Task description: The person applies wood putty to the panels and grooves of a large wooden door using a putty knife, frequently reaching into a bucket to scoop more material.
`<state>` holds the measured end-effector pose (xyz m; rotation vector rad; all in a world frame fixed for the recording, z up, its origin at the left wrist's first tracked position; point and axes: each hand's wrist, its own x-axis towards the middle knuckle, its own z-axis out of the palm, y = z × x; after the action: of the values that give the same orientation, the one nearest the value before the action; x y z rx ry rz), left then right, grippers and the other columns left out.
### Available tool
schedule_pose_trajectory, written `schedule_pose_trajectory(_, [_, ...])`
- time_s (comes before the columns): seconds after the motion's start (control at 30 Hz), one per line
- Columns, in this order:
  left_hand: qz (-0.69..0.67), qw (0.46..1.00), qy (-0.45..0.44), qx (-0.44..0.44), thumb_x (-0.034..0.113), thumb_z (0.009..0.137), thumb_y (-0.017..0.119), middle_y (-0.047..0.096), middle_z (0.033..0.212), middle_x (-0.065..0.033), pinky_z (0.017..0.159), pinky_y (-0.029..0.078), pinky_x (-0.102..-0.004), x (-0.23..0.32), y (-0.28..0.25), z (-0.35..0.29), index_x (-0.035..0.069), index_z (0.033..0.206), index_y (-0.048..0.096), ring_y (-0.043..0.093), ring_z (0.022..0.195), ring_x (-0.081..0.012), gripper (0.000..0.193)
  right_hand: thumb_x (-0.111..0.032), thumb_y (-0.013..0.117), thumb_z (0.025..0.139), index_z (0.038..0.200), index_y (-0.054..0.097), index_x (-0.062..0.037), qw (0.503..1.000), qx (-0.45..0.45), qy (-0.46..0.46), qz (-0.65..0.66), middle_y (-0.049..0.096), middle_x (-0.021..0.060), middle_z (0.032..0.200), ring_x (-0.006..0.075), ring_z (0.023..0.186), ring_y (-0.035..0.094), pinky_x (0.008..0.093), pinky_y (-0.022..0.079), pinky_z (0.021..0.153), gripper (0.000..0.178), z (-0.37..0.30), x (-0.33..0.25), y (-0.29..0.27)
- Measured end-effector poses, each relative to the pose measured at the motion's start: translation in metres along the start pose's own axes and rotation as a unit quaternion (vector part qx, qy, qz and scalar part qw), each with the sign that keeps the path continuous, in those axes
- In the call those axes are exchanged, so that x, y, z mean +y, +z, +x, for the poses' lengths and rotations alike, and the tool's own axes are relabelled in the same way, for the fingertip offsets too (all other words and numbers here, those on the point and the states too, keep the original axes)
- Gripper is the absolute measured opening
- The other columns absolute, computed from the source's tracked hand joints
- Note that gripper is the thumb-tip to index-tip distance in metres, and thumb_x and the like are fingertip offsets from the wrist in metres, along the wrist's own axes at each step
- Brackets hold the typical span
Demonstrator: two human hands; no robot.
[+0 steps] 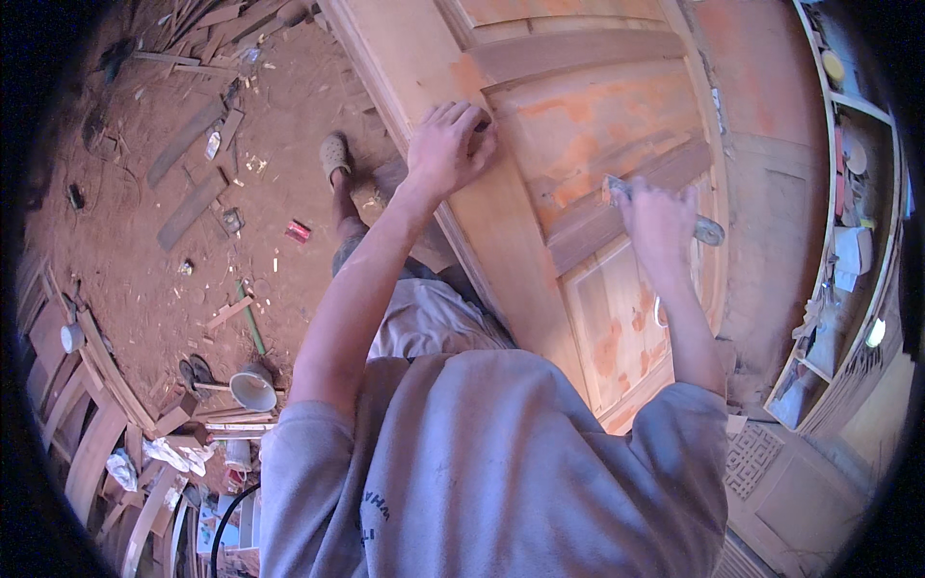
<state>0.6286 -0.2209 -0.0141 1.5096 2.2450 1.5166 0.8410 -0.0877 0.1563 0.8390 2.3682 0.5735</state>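
A panelled wooden door (pixel 515 275) lies in front of me, with smears of orange filler on its panels and rails. My right hand (pixel 657 223) is closed round a putty knife (pixel 710 231), whose handle sticks out to the right. The knife's blade end points left, just over a darker cross rail of the door. On the door's long left stile rests my left hand (pixel 453 149), its fingers curled in. A dark gap shows between its thumb and fingers; whatever it may hold is hidden.
To the right stands a wooden shelf unit (pixel 829 279) with assorted items. A carved panel (pixel 756 458) leans at lower right. Wood offcuts (pixel 193 207), a red packet (pixel 298 231) and a white bucket (pixel 252 387) lie about the dirt floor at left. More planks are stacked at lower left.
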Motion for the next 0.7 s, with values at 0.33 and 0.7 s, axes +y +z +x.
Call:
schedule_pose_trajectory(0.33, [0.037, 0.999, -0.004, -0.011, 0.02, 0.085, 0.069, 0.066, 0.083, -0.0063, 0.079, 0.048, -0.0384, 0.01, -0.007, 0.005, 0.008, 0.085, 0.064, 0.064, 0.085, -0.0267, 0.012, -0.02, 0.06, 0.098, 0.139, 0.039, -0.0092, 0.825, 0.0, 0.066, 0.561, 0.067, 0.0175, 0.099, 0.0301, 0.086, 0.067, 0.0434, 0.052, 0.076, 0.048, -0.069, -0.009, 0.078])
schedule_pose_trajectory(0.7, [0.014, 1.0, 0.006, 0.013, 0.021, 0.085, 0.07, 0.06, 0.073, -0.0074, 0.072, 0.045, -0.0389, 0.009, -0.002, 0.006, 0.008, 0.083, 0.063, 0.058, 0.071, -0.0273, 0.014, -0.015, 0.06, 0.097, 0.133, 0.048, -0.0001, 0.813, 0.192, 0.083, 0.543, 0.067, 0.0212, 0.104, 0.0325, 0.078, 0.068, 0.045, 0.056, 0.075, 0.041, -0.097, -0.104, 0.086])
